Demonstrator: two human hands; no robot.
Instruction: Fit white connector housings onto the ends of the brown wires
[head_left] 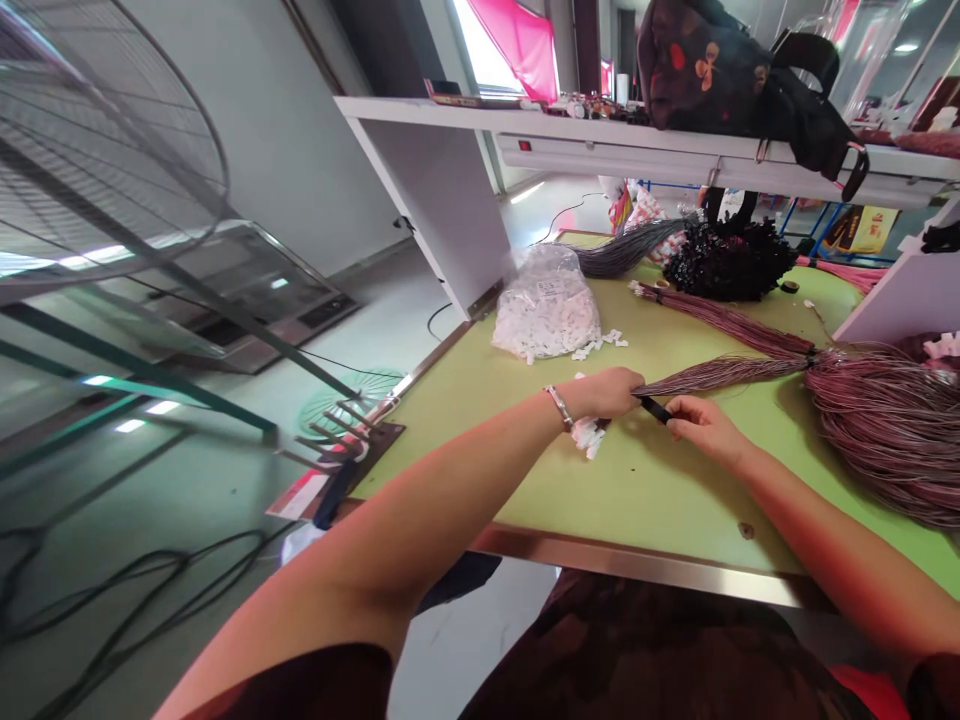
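Note:
My left hand (616, 391) is closed round one end of a bundle of thin brownish-red wires (724, 374). White connectors (589, 440) stick out below that hand, probably on the wire ends. Between the thumb and fingers of my right hand (703, 425) is a strip of black tape (657, 409). The strip stretches to the bundle just beside my left hand; whether it goes round the wires is hidden. The bundle runs right to a dark tie and a large coil of the same wire (885, 430).
A clear bag of white connectors (547, 305) lies behind my left hand, with loose ones beside it. Farther back are a black pile of small parts (727, 258) and grey wires (630, 250). A shelf (600, 125) carrying a dark bag (712, 70) spans the green table (675, 510). A fan (112, 140) stands left.

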